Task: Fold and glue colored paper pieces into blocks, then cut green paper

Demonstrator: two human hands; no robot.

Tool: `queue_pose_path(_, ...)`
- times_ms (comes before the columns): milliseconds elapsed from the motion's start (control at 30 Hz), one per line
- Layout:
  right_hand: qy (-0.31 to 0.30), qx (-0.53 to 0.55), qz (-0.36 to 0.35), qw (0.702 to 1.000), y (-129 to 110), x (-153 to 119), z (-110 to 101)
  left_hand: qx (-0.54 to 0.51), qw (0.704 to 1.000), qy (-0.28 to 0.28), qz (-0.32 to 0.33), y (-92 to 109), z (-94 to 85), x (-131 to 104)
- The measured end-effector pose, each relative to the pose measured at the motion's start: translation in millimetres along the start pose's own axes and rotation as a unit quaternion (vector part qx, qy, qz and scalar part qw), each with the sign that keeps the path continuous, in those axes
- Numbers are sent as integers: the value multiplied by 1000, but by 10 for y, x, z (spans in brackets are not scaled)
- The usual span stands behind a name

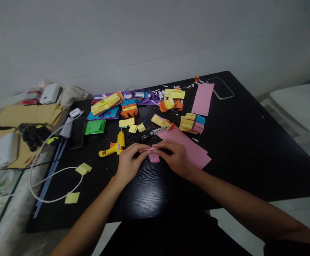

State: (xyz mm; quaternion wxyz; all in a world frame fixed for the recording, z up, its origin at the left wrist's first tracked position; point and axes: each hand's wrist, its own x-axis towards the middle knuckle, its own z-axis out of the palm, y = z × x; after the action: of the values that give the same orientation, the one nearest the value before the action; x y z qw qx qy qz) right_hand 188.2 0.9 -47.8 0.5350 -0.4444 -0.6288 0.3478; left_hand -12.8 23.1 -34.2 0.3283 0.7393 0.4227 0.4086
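Note:
A small folded piece of pink paper is pinched between both hands above the black table. My left hand grips its left edge with thumb and fingertips. On the other side, my right hand holds the right edge, its fingertips nearly touching those of my left hand. Larger pink sheets lie just behind and beside my right hand. Scissors rest on the table behind the hands. Left of my left hand is a yellow glue gun, lying on its side.
Yellow, orange and blue folded paper stacks line the back of the black table. A pink sheet and phone-shaped frame lie back right. A white cable loops at left, near green folded paper.

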Motion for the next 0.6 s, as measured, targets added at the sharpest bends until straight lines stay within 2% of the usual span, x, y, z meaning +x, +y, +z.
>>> queue_pose_path(400,-1,-6,-8,1000,-33,42,-14,-21,1000,-6,7,66,11,34)
queue_pose_path(600,-31,61,60,996,-28,20,8,-44,998,-8,-47,51,26,-6)
